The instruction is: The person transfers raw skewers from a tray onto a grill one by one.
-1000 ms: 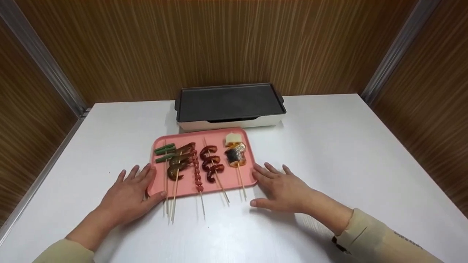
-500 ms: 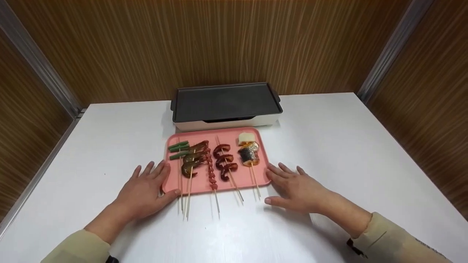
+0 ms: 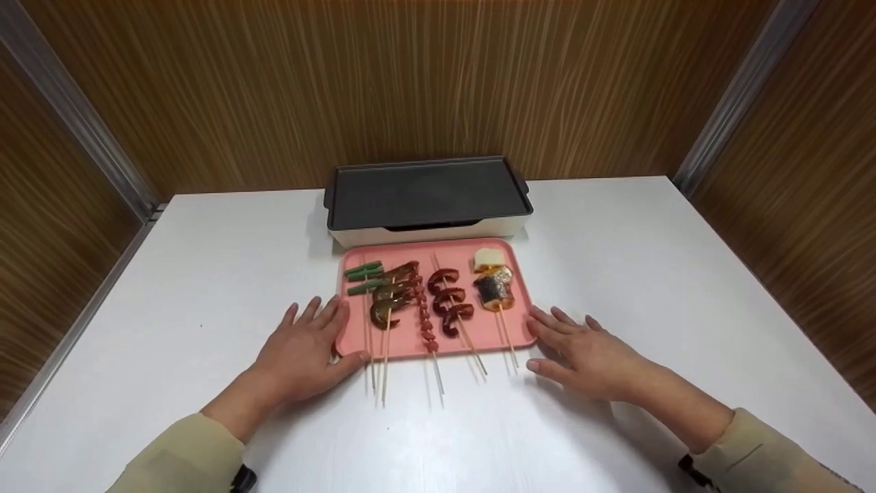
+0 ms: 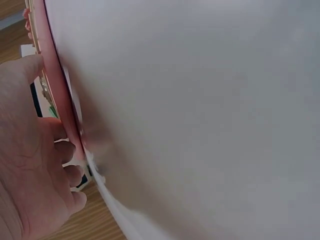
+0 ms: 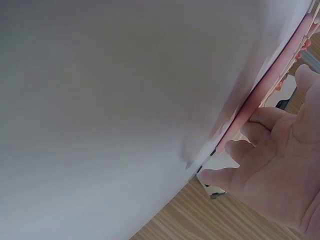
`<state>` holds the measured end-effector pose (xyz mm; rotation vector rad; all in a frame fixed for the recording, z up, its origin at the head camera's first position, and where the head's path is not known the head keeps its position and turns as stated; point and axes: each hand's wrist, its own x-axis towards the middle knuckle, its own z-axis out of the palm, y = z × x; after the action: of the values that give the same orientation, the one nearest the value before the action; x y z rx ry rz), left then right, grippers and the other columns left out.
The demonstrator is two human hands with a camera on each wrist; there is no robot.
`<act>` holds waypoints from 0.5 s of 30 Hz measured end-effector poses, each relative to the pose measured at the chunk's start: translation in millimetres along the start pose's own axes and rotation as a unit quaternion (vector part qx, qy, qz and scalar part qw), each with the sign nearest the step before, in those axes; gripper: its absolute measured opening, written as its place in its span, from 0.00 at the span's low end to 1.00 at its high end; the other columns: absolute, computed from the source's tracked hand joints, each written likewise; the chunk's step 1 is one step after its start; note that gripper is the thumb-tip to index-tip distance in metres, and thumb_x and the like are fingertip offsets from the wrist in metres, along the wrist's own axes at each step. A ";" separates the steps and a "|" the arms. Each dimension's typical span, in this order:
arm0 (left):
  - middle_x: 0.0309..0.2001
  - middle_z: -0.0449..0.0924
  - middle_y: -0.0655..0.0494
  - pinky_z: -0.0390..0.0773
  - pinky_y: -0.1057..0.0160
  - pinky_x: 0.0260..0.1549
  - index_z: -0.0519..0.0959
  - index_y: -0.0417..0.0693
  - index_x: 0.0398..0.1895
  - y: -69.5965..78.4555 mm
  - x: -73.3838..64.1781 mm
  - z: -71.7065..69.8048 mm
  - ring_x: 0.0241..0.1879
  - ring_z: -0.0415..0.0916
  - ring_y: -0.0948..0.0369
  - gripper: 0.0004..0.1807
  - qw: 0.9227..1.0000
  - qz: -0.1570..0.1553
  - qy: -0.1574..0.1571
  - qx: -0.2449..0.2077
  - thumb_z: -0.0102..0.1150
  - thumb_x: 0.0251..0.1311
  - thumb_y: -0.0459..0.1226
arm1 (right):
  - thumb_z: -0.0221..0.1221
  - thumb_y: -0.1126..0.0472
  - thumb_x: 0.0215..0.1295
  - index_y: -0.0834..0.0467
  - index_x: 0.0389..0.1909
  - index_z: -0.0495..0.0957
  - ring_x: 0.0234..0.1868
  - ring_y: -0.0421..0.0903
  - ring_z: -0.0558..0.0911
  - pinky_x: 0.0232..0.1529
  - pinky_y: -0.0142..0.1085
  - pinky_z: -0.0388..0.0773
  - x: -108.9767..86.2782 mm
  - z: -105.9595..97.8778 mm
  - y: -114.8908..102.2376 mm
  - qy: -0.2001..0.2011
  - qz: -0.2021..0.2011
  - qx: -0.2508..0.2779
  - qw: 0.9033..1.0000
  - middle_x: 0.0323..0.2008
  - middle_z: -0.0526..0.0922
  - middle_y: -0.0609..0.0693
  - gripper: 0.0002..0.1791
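A pink tray [image 3: 404,342] lies on the white table. Across it are skewers: green vegetable pieces [image 3: 365,271], shrimp [image 3: 387,308], small red pieces [image 3: 425,316], dark red curled pieces [image 3: 452,296], and a fish chunk [image 3: 494,293] with a white block [image 3: 488,259] above it. Their sticks overhang the near rim. My left hand [image 3: 301,356] touches the tray's left edge with extended fingers, its thumb at the near left corner. On the opposite side, my right hand [image 3: 592,356] has its straight fingertips against the right edge, thumb apart from the tray.
Behind the tray stands a white electric grill with a black flat plate [image 3: 431,195], close to the tray's far rim. Wood-grain panels [image 3: 424,82] wall the white table [image 3: 616,260] at the back and both sides.
The tray with its skewers has slid to the right along the table, both hands travelling with it at its sides. The grill stays where it was.
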<state>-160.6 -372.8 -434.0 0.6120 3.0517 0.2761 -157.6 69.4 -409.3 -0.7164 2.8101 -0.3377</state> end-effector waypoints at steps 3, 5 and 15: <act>0.81 0.56 0.37 0.48 0.32 0.77 0.61 0.35 0.82 1.3 1.5 -0.6 0.80 0.52 0.35 0.52 1.000 0.003 -0.006 -0.001 0.45 0.73 0.68 | 0.45 0.28 0.79 0.56 0.84 0.59 0.83 0.63 0.53 0.75 0.73 0.49 -1.5 -0.2 0.7 0.004 0.001 0.004 1.000 0.84 0.53 0.52 0.46; 0.82 0.56 0.37 0.48 0.33 0.78 0.60 0.36 0.82 1.9 2.2 -1.4 0.80 0.51 0.35 0.51 1.000 0.005 -0.009 -0.002 0.45 0.73 0.68 | 0.45 0.30 0.80 0.57 0.83 0.60 0.83 0.64 0.54 0.74 0.73 0.50 -2.1 -0.3 0.9 0.008 -0.001 0.005 1.000 0.84 0.54 0.53 0.45; 0.83 0.53 0.38 0.47 0.33 0.78 0.58 0.35 0.83 -1.3 -0.3 -4.8 0.82 0.48 0.38 0.51 1.000 0.007 -0.021 -0.008 0.44 0.74 0.67 | 0.45 0.33 0.82 0.56 0.83 0.61 0.82 0.64 0.55 0.73 0.74 0.52 0.4 -0.1 -5.2 0.016 -0.002 0.006 1.000 0.83 0.56 0.54 0.41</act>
<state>-161.0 -375.0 -429.6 0.6290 3.0031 0.2846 -155.7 64.8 -407.9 -0.7208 2.8339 -0.3698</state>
